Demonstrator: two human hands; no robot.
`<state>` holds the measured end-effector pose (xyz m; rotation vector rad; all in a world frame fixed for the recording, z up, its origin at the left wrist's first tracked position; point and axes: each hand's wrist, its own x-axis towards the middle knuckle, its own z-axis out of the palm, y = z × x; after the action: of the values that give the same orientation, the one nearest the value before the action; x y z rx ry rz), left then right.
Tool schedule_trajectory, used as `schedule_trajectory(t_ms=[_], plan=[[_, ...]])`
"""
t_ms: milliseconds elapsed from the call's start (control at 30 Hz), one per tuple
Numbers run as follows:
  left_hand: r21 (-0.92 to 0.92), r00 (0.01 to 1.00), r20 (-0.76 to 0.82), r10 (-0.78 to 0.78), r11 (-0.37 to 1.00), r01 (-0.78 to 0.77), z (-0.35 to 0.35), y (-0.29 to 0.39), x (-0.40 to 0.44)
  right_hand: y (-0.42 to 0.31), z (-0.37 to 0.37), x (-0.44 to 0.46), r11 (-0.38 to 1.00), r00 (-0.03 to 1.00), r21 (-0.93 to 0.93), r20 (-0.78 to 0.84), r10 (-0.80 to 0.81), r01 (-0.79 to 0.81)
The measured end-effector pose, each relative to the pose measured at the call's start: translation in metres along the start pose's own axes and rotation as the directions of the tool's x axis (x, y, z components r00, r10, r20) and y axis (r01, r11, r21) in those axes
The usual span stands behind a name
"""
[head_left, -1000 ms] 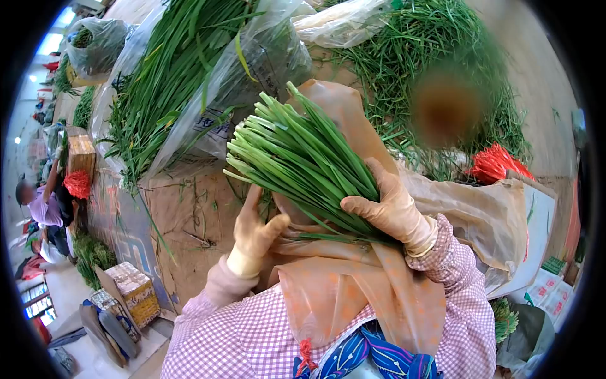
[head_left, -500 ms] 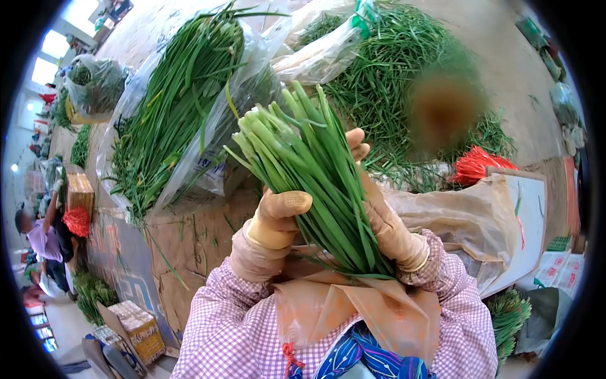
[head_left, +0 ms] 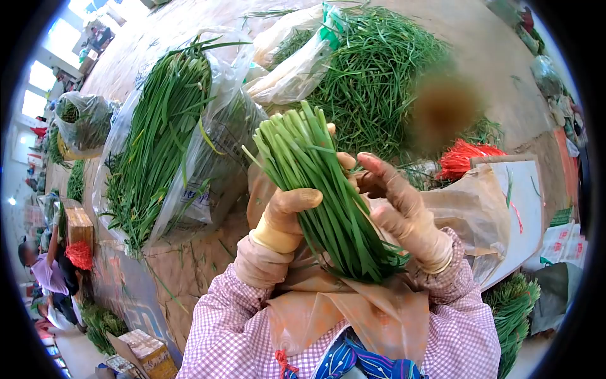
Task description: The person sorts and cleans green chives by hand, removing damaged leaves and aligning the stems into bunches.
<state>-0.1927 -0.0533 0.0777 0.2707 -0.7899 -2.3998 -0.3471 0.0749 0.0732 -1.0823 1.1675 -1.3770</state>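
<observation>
My left hand point(head_left: 289, 211), in a pale glove, is closed around a bundle of long green stalks point(head_left: 328, 196). The pale cut ends point up and away, and the leafy ends hang over the brown apron point(head_left: 353, 309). Thumb in front, its fingertips show at the bundle's far side. Just right of the bundle, my right hand point(head_left: 404, 215), also gloved, has its fingers apart, with nothing visible in it. Beyond the bundle to the left, more long green stalks point(head_left: 161, 132) lie in an open clear plastic bag point(head_left: 211, 170).
A large heap of loose green leaves point(head_left: 379, 76) lies ahead. Red ties point(head_left: 467, 158) sit at the right by a white board point(head_left: 521, 215). A person point(head_left: 50, 275) is at the far left near a box point(head_left: 79, 227). More green bunches point(head_left: 511, 316) stand at lower right.
My left hand came up from beside the bundle and took hold of it. My right hand has let go and moved to its right. The bundle has turned more upright.
</observation>
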Motion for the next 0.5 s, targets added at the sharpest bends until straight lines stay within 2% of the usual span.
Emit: schedule_trajectory(t_ms=[33, 67, 100, 133, 167, 233, 300, 367, 400, 500], plan=[[0.070, 0.998, -0.057, -0.012, 0.997, 0.016, 0.002, 0.000, 0.002, -0.001, 0.004, 0.002, 1.000, 1.000, -0.005, -0.009, -0.004, 0.004], [0.037, 0.998, 0.045, -0.035, 0.999, 0.034, -0.003, -0.004, 0.004, -0.003, 0.009, 0.004, 0.987, 0.988, -0.132, -0.108, -0.110, 0.096], [0.032, 0.998, 0.051, -0.042, 0.999, 0.040, -0.001, -0.005, 0.004, -0.004, 0.015, 0.006, 0.950, 0.956, -0.265, -0.190, -0.222, 0.167], [0.046, 0.996, 0.008, -0.093, 0.995, 0.093, 0.003, -0.005, 0.002, -0.007, 0.018, 0.014, 0.899, 0.883, -0.351, -0.291, -0.369, 0.260], [0.038, 0.990, 0.021, -0.138, 0.990, 0.137, 0.001, -0.007, 0.002, -0.015, 0.017, 0.019, 0.900, 0.882, -0.353, -0.297, -0.366, 0.254], [0.031, 0.982, 0.037, -0.187, 0.982, 0.185, 0.001, -0.009, 0.000, -0.034, 0.012, 0.032, 0.615, 0.802, -0.700, -0.103, -0.589, 0.362], [-0.075, 0.941, -0.053, -0.334, 0.941, 0.330, 0.009, -0.006, -0.007, -0.036, 0.009, 0.043, 0.491, 0.757, -0.800, -0.071, -0.650, 0.346], [-0.202, 0.896, -0.110, -0.430, 0.892, 0.403, 0.019, -0.003, -0.013, -0.032, 0.000, 0.052, 0.229, 0.695, -0.905, 0.093, -0.713, 0.357], [-0.142, 0.899, -0.089, -0.429, 0.899, 0.415, 0.019, -0.002, -0.011, -0.031, 0.001, 0.056, 0.204, 0.651, -0.918, 0.074, -0.756, 0.340], [-0.067, 0.902, -0.041, -0.430, 0.902, 0.427, 0.017, -0.008, -0.005, -0.021, -0.002, 0.055, 0.193, 0.642, -0.946, 0.021, -0.766, 0.262]])
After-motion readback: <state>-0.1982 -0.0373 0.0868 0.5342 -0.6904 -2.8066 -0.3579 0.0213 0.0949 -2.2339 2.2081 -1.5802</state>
